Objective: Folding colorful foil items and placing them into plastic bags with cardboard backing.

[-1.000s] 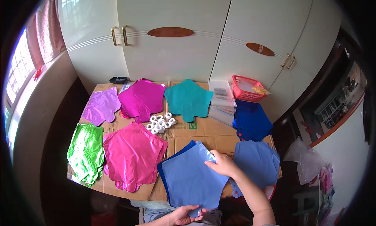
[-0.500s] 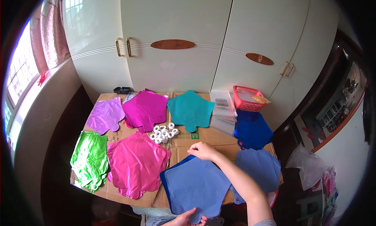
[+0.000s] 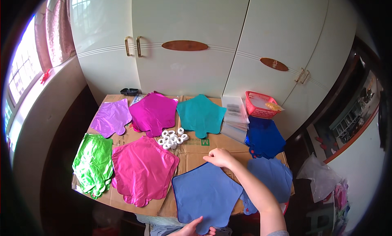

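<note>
A pale-blue foil balloon point(image 3: 208, 195), flat and shaped like a rounded star with a tab, lies at the near edge of the cardboard-covered desk point(image 3: 190, 156), its tab toward the person and a thin dark-blue margin showing along its left side. The left hand point(image 3: 192, 228) has the tab between thumb and fingers, the thumb on the upper face. The right hand point(image 3: 219, 157) is at the far corner, fingers drawn together at the edge; their tips are partly hidden, so I cannot tell whether they grip the foil.

Beside it on the right, partly behind the right forearm, lies a pale-blue stack point(image 3: 272, 174) of similar shape, and beyond that a dark-blue stack point(image 3: 266, 138). To the left lie a pink foil stack point(image 3: 143, 170) and, farther over, a shiny green one point(image 3: 93, 164). Small white rolls point(image 3: 173, 138) sit heaped near the middle of the desk. Along the far side, from left to right, are a lilac stack point(image 3: 110, 118), a magenta stack point(image 3: 153, 113), a teal stack point(image 3: 201, 114), clear plastic sleeves point(image 3: 234, 130) and a red basket point(image 3: 261, 112) holding something yellow. A small black tray point(image 3: 129, 91) rests at the far left corner. Behind the desk stands a pale cabinet point(image 3: 192, 15) with brass handles.
</note>
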`<state>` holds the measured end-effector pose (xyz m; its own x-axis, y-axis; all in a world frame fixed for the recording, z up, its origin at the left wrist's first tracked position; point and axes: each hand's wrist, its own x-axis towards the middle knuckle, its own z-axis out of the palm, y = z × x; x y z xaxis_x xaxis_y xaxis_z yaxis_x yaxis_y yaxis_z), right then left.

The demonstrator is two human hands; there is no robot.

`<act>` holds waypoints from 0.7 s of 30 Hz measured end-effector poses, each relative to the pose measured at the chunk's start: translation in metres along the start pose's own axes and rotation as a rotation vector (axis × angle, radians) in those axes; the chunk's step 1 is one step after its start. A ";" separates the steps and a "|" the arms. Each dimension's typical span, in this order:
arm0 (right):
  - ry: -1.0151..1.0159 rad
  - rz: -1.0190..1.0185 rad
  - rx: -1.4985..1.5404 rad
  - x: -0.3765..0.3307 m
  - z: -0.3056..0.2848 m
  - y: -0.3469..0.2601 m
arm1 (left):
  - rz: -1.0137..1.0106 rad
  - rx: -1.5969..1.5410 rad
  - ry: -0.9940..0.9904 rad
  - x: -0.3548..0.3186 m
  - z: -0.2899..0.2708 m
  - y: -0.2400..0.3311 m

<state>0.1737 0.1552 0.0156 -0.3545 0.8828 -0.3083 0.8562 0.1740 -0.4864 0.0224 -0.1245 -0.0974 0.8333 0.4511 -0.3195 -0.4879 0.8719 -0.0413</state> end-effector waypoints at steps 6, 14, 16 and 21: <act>0.027 -0.057 0.040 0.007 0.007 0.011 | 0.010 0.069 0.136 -0.002 0.009 0.002; 0.036 -0.062 0.040 0.002 0.010 0.008 | 0.012 -0.035 0.046 -0.003 0.006 0.003; 0.060 -0.053 0.036 0.000 0.011 0.008 | 0.020 -0.009 0.133 -0.002 0.012 0.003; 0.167 -0.114 0.093 0.000 0.017 0.017 | 0.030 -0.013 0.243 -0.002 0.024 0.003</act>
<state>0.1817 0.1503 -0.0060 -0.3732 0.9211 -0.1108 0.7728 0.2426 -0.5864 0.0253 -0.1188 -0.0741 0.7323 0.4160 -0.5392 -0.5158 0.8558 -0.0403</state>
